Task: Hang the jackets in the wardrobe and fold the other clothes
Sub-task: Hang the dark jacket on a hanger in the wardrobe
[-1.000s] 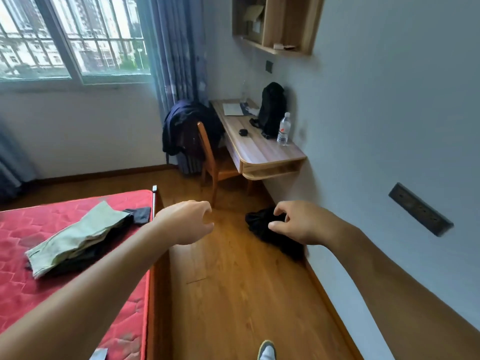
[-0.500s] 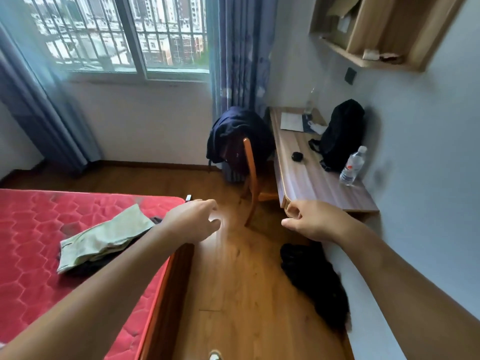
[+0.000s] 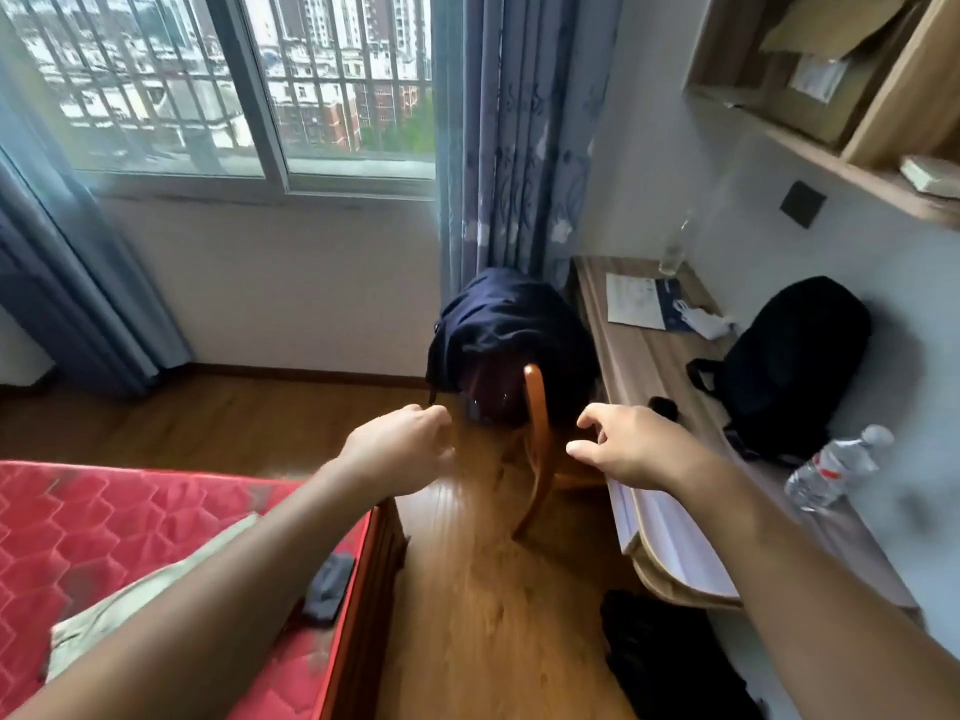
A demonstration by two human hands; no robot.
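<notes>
A dark navy jacket [image 3: 506, 330] is draped over the back of a wooden chair [image 3: 537, 433] by the desk. Both arms reach toward it. My left hand [image 3: 400, 449] hovers just left of the chair with fingers loosely curled, holding nothing. My right hand [image 3: 631, 444] hovers just right of the chair back, fingers spread and relaxed, empty. A black garment [image 3: 670, 657] lies crumpled on the floor under the desk's near end. On the red mattress [image 3: 104, 532], a pale green folded garment [image 3: 156, 595] lies partly hidden by my left arm, with a dark cloth [image 3: 330, 584] beside it.
The wooden desk [image 3: 654, 376] along the right wall carries a black backpack [image 3: 795, 350], a water bottle [image 3: 836, 467], papers [image 3: 644, 301] and a small black object. A wall shelf [image 3: 831, 80] hangs above. Window and blue curtains [image 3: 509, 127] are ahead. Wood floor runs between bed and desk.
The view has closed in on the chair and jacket. Both hands have come up level with the chair back, and the black garment on the floor has slid to the lower right.
</notes>
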